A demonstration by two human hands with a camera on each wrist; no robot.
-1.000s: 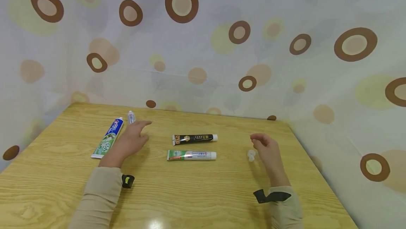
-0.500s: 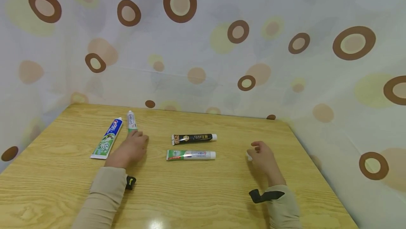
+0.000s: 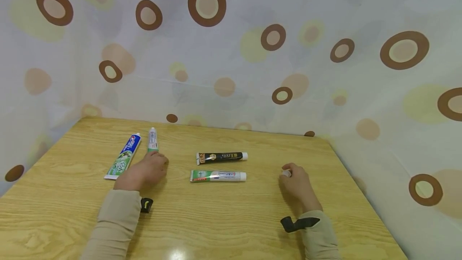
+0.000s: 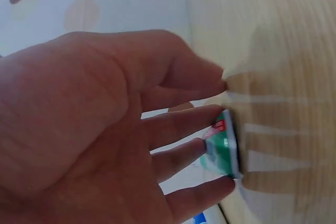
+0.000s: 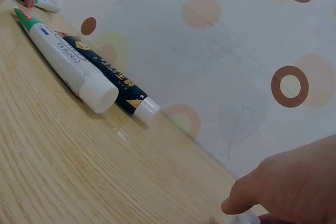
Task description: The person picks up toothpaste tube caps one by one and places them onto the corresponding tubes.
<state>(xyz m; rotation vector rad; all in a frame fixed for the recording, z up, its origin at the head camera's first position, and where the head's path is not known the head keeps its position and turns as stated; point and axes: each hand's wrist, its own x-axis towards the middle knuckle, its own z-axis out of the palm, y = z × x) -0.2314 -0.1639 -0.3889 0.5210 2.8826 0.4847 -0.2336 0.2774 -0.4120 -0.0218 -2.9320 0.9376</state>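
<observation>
At centre, two tubes (image 3: 218, 176) lie parallel; blue tube (image 3: 124, 156) remains, we judge.
Left hand (image 3: 146, 170), relaxed, touches another tube (image 3: 153, 140); right hand (image 3: 298, 183) pinches white piece (image 3: 286, 173).

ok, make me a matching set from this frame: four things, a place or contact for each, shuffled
1 black tube
2 blue-and-green tube
3 small whitish piece
4 far green-and-white tube

A crimped end touched by the left hand
B just beyond the near green-and-white tube
C at the right hand
D leftmost tube in the head view

Pairs: 1-B, 2-D, 3-C, 4-A
</observation>
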